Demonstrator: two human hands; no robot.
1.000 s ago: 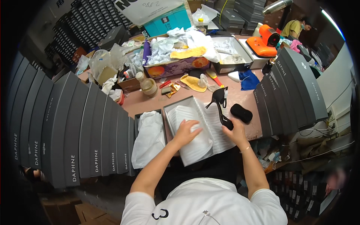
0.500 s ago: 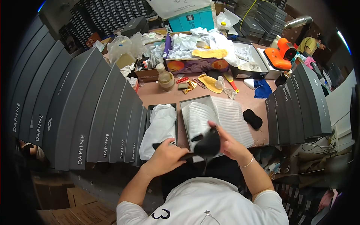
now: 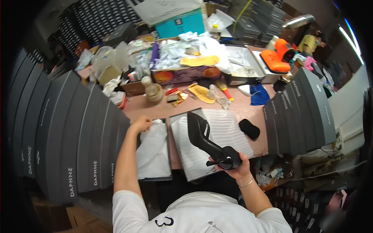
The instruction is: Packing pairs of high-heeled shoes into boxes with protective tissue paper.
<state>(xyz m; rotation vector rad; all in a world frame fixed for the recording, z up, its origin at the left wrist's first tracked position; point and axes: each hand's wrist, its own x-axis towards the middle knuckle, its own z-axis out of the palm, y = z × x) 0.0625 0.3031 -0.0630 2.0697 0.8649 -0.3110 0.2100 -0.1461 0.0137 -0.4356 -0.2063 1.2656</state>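
Observation:
A black high-heeled shoe (image 3: 200, 134) with a strap is in my right hand (image 3: 240, 169), which grips it at the heel end. Its toe points away from me, over the ribbed white padding sheet (image 3: 229, 124) that lies in and beside an open grey box (image 3: 179, 161). My left hand (image 3: 142, 124) reaches to the far end of another grey box (image 3: 169, 155). Its curled fingers pinch at the edge of the white tissue paper (image 3: 153, 149) inside; the fingertips are small and partly hidden. To the right of the sheet lies a black rounded pad (image 3: 249, 129).
Grey shoeboxes stand stacked at left (image 3: 85, 136) and right (image 3: 299, 112). Behind are a glue bottle (image 3: 154, 93), a yellow insole (image 3: 202, 93), a brush (image 3: 224, 91), a blue cloth (image 3: 259, 95), a carton of crumpled paper (image 3: 182, 74) and an orange device (image 3: 276, 58). Another person (image 3: 309, 43) is at far right.
My left hand has left the shoe and moved up to the tissue paper in the left box. My right hand now holds the shoe alone, turned with its toe away. The view has shifted.

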